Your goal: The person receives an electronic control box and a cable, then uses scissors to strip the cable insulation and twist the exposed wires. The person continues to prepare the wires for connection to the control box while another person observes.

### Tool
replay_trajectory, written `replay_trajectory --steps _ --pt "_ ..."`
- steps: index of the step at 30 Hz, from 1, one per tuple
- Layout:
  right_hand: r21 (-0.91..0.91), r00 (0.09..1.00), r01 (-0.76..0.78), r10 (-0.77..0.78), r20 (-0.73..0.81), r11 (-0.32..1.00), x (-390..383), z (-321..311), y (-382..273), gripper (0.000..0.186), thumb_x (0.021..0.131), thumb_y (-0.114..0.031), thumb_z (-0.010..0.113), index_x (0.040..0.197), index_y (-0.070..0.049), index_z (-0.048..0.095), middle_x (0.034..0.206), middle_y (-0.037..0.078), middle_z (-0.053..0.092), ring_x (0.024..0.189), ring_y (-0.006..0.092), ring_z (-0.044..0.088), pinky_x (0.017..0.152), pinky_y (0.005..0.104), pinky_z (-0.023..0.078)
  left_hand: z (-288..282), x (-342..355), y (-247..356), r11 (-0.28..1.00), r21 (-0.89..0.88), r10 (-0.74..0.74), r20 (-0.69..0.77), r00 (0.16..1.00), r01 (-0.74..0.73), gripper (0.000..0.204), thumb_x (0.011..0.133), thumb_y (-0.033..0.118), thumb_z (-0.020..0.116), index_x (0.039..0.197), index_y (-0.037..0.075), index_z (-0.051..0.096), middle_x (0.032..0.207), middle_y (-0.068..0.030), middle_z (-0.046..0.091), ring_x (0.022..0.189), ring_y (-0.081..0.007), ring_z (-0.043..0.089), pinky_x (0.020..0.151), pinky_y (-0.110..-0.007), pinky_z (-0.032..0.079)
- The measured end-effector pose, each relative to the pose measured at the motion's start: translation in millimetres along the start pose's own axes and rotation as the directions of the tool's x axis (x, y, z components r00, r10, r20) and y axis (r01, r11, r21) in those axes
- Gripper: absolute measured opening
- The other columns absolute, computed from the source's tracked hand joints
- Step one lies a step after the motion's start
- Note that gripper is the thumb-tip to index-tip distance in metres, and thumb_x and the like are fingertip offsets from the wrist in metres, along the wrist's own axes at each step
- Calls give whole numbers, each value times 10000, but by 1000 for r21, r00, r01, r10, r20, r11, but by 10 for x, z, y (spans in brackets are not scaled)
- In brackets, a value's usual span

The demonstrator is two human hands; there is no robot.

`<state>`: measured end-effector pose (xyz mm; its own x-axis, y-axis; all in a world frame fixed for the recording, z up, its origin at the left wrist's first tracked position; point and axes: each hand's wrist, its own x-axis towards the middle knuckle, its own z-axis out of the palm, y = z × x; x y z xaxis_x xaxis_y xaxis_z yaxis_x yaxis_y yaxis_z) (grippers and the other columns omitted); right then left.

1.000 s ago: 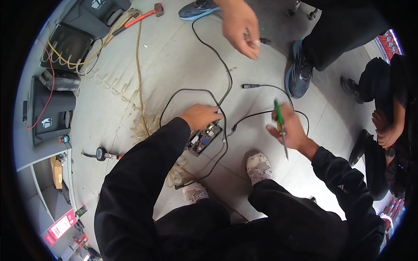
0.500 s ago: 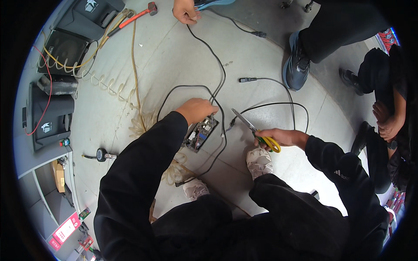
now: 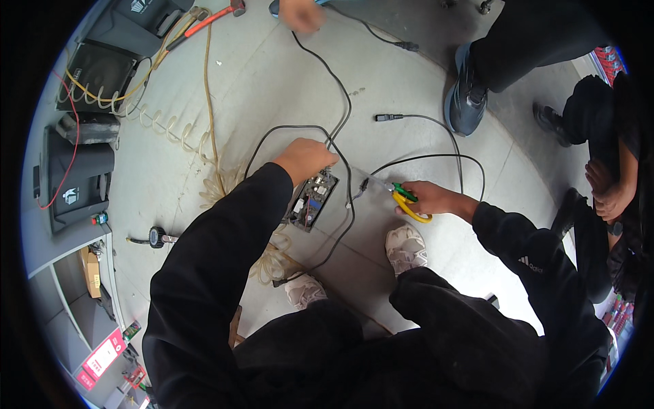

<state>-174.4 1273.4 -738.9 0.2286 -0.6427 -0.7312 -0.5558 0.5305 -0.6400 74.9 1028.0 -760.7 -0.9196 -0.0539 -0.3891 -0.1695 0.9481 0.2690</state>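
My left hand is closed on a black cable at the upper end of a small open electrical box. Crowded parts, some white and one blue, fill the box on the floor; the fingertips are partly hidden. In my right hand are scissors with green and yellow handles. Their blades are smeared by motion and point toward a short piece with a dark connector beside the box. At the top edge, another person's blurred hand is near the far end of the cable.
A black cord with a plug loops on the right. Coiled clear hose, a red hammer and a gauge lie leftward. Grey bins stand at far left. Another person's shoe and a crouching person are at right.
The scissors have swung leftward and their handles have spread apart. My left hand stays at the box. The other person's hand has moved slightly right and up at the cable's far end.
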Motion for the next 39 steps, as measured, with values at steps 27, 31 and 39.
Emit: replay_trajectory --steps 27,31,39 --pt "-314 979 -70 6 -202 947 360 238 -433 723 850 -748 708 928 -30 737 803 186 727 791 397 731 743 484 575 -152 20 46 845 466 376 -166 912 -264 69 869 212 671 893 250 724 930 95 631 1134 -123 560 887 -296 437" --pt "-304 978 -74 10 -207 950 353 221 -448 702 852 -737 717 931 -40 747 809 190 729 803 394 732 746 481 572 -122 13 27 856 446 392 -234 890 -261 71 847 207 678 837 239 740 877 95 656 1128 -120 573 875 -304 448" --pt "-323 978 -61 -8 -209 945 300 170 -361 586 881 -637 760 1016 -67 745 819 184 726 785 399 718 717 470 550 -108 25 23 863 445 379 -252 891 -241 66 834 184 683 823 227 731 866 85 652 1110 -128 581 848 -303 458"
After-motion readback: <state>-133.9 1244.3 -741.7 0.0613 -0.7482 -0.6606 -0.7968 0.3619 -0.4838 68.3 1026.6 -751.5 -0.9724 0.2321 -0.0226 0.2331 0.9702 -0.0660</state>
